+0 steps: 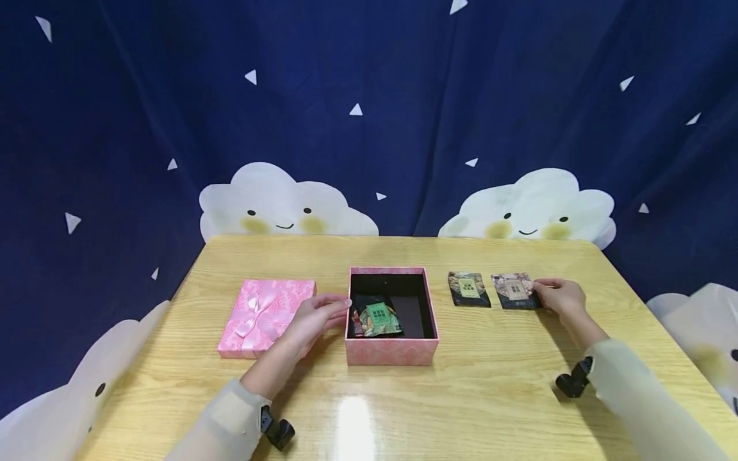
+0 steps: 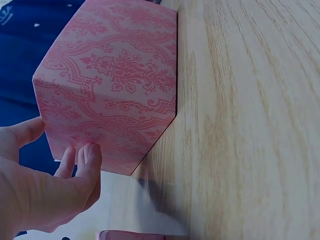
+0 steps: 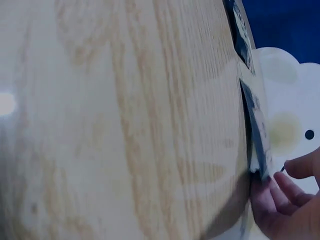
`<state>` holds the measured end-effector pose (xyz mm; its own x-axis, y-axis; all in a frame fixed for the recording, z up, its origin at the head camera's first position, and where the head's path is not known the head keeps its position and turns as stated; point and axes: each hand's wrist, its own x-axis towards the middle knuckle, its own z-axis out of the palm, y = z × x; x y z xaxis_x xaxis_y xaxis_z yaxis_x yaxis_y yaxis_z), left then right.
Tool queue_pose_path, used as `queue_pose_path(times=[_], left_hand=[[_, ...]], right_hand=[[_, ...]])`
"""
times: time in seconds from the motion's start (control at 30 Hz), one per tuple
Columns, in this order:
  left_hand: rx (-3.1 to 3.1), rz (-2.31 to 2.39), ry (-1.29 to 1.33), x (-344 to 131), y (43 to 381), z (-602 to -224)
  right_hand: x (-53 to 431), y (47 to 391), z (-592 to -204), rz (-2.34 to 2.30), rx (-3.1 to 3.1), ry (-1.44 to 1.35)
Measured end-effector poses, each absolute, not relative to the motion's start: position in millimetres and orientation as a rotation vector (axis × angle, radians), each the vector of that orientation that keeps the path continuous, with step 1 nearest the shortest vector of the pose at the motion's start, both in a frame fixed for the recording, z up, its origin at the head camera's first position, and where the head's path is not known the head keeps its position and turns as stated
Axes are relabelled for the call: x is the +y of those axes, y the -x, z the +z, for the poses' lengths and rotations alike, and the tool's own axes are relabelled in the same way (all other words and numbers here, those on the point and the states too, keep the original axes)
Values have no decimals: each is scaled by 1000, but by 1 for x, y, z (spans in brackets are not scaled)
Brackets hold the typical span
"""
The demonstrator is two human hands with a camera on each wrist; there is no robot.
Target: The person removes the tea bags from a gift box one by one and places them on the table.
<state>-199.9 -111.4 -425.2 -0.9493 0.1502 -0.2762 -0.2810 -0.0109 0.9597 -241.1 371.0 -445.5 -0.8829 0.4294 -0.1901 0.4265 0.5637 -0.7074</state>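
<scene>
A pink patterned gift box [image 1: 392,352] stands without its lid at the middle of the table. My left hand [image 1: 317,318] touches its left wall near the rim; in the left wrist view the thumb and fingers [image 2: 92,155] lie against the pink side. Inside the box, a sachet with a green label [image 1: 378,318] lies on the left, over a reddish one that is mostly hidden. To the right, my right hand [image 1: 560,297] pinches the right edge of a pinkish-labelled sachet [image 1: 513,291]. In the right wrist view that sachet [image 3: 257,127] is tilted, with fingers under its edge.
Another sachet, with a yellowish label [image 1: 469,289], lies flat between the box and the right hand. The pink lid [image 1: 236,333] with a ribbon bow lies left of the box, close to the left forearm. A dark blue curtain [image 1: 398,128] with clouds hangs behind the wooden table [image 1: 461,410].
</scene>
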Motion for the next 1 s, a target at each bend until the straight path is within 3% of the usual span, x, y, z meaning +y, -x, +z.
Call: queue_pose_path(times=[0.33,1.0], left_hand=[[1978,2051,126,-114,205,-419],[1971,2069,132,-113,198,-424]], right_hand=[[358,237,-422,851,-2830,590],[285,235,-363,1750,-2899,168]])
